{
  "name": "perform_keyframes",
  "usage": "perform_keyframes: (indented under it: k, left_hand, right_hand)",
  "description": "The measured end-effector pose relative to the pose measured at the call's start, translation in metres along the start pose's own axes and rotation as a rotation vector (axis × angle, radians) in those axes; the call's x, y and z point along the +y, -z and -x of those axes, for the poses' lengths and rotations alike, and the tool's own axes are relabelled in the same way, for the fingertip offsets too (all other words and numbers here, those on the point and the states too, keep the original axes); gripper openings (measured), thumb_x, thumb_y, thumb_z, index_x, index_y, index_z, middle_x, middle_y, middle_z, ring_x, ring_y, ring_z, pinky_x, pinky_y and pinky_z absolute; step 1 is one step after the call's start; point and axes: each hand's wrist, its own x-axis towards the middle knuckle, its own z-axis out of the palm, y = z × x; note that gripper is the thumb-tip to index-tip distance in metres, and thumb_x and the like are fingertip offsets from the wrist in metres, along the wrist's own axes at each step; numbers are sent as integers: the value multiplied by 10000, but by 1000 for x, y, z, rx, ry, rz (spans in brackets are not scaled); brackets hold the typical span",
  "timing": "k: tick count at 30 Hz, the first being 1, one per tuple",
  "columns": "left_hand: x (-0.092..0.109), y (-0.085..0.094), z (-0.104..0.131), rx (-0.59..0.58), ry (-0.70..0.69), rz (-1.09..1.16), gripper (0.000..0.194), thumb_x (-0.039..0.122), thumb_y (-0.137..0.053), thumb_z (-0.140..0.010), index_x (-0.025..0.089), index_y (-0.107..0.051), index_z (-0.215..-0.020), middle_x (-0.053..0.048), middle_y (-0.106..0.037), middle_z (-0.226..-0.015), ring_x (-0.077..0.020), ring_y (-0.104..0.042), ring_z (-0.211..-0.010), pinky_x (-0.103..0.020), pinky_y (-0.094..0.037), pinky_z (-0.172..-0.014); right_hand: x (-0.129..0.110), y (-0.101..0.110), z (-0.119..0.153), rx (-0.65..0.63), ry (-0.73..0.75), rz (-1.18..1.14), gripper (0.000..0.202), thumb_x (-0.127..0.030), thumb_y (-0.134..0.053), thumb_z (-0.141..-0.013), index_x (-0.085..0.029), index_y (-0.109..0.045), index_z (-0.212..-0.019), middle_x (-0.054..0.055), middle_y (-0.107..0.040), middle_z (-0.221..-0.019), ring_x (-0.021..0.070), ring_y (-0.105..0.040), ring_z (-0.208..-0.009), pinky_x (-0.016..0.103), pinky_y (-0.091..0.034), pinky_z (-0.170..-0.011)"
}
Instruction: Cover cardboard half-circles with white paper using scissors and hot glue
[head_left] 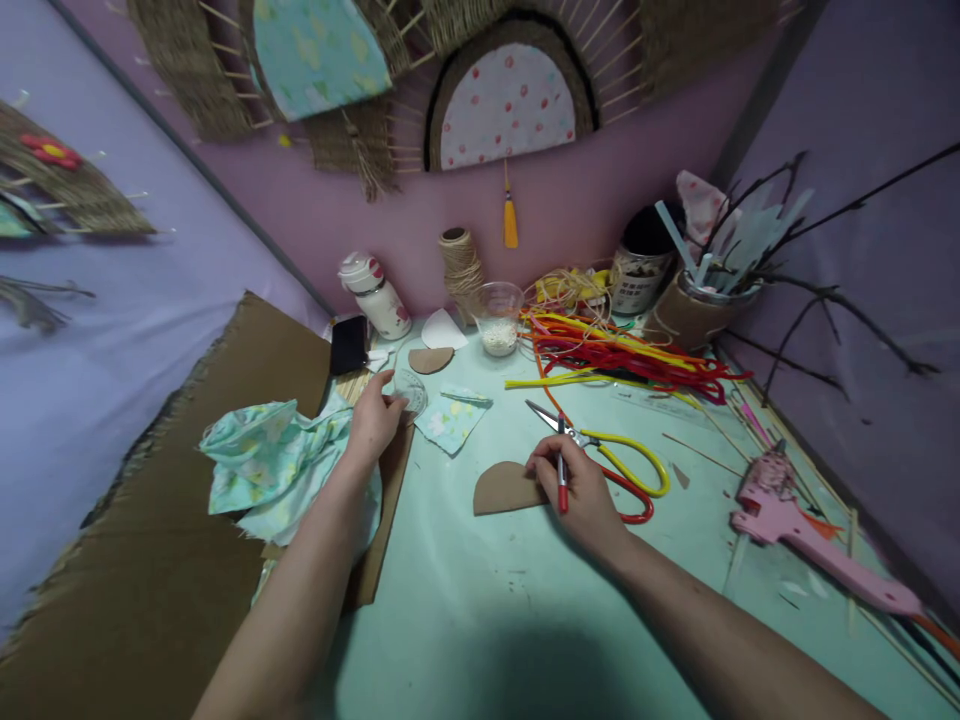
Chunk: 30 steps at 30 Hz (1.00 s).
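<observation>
My left hand [377, 418] reaches over the left part of the table, its fingers closed on the edge of a clear protractor [412, 396]. A red and dark pen [562, 478] is held in my right hand [576, 490], whose fingertips also touch the right end of a brown cardboard half-circle [506, 489]. Scissors with yellow and red handles [630, 455] lie open just beyond and right of that hand. Between the hands and farther back is a small piece of floral cloth [452, 424]. Crumpled floral cloth [277, 455] lies left of my left forearm.
Brown cardboard [150, 560] covers the left side. At the back stand a white bottle [379, 300], a twine spool [460, 262] and a clear cup [499, 325]. Colourful pipe cleaners [622, 355] lie at the back right. A pink glue gun [825, 555] and branches [832, 295] are at right.
</observation>
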Motion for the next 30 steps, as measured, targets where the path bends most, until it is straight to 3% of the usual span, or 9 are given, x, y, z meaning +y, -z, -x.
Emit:
perform_keyframes:
  k: [3, 6, 10, 13, 15, 18, 21, 26, 30]
  left_hand:
    - [7, -3, -6, -11, -14, 114, 512, 161, -589, -729, 153, -528, -1238, -76, -698, -992, -168, -644, -749, -324, -494, -776]
    - [24, -10, -13, -26, -16, 226, 490, 167, -618, -712, 147, -545, -1196, -35, -696, -831, -173, -658, -748, -309, -499, -759]
    - [53, -31, -27, -99, 138, 443, 451, 197, -684, -697, 129, -552, -1122, 20, -618, -653, -154, -623, -566, -293, -505, -638]
    - [73, -51, -42, -94, 262, 560, 428, 152, -672, -720, 123, -530, -1123, -27, -652, -759, -146, -646, -599, -314, -529, -688]
    - [81, -61, -50, -108, 238, 559, 409, 157, -653, -751, 134, -527, -1139, -86, -687, -897, -177, -684, -754, -339, -530, -771]
    - [82, -65, -54, -99, 23, 361, 417, 178, -664, -746, 146, -565, -1150, -153, -655, -1148, -261, -630, -1080, -405, -460, -959]
    - [75, -59, -45, -92, -237, 136, 415, 194, -648, -745, 160, -595, -1155, -157, -595, -1282, -301, -504, -1261, -447, -375, -1062]
    - [67, -43, -22, -431, -530, -185, 491, 17, -533, -669, 218, -639, -1104, -104, -549, -1355, -306, -453, -1282, -512, -352, -1052]
    - [73, -42, -14, -506, -592, -387, 515, -34, -485, -662, 220, -628, -1087, -92, -534, -1372, -330, -411, -1294, -575, -299, -1032]
  right_hand:
    - [1, -1, 0, -7, 9, -10, 62, -246, -500, -904, -240, -535, -854, -5, -653, -772, 165, -594, -689, 286, -452, -638]
    - [1, -2, -1, -15, 25, -9, 62, -242, -495, -910, -240, -529, -858, -7, -651, -775, 166, -603, -711, 290, -462, -662]
    - [0, -2, -2, -35, 38, -16, 78, -236, -472, -921, -235, -516, -857, 0, -652, -791, 163, -609, -721, 289, -465, -665]
    - [-1, -2, -2, -41, 43, -10, 76, -226, -469, -919, -230, -516, -860, 4, -649, -794, 162, -605, -729, 286, -462, -668]
    - [-2, -2, -2, -41, 44, -19, 73, -222, -468, -917, -228, -516, -862, 6, -648, -795, 160, -603, -728, 281, -461, -668]
    - [-3, -1, -3, -36, 33, -36, 72, -223, -469, -914, -228, -514, -858, 7, -650, -797, 157, -603, -724, 275, -461, -663]
    - [-4, -1, -4, -39, 32, -29, 76, -221, -470, -909, -227, -518, -850, 8, -648, -793, 158, -598, -717, 276, -455, -657]
    - [-4, -1, -3, -46, 63, 9, 89, -215, -457, -912, -225, -522, -853, 4, -635, -785, 156, -583, -711, 277, -445, -658]
    - [-3, -1, -2, -45, 65, 4, 79, -209, -469, -914, -224, -521, -857, -3, -634, -784, 148, -587, -713, 266, -446, -656]
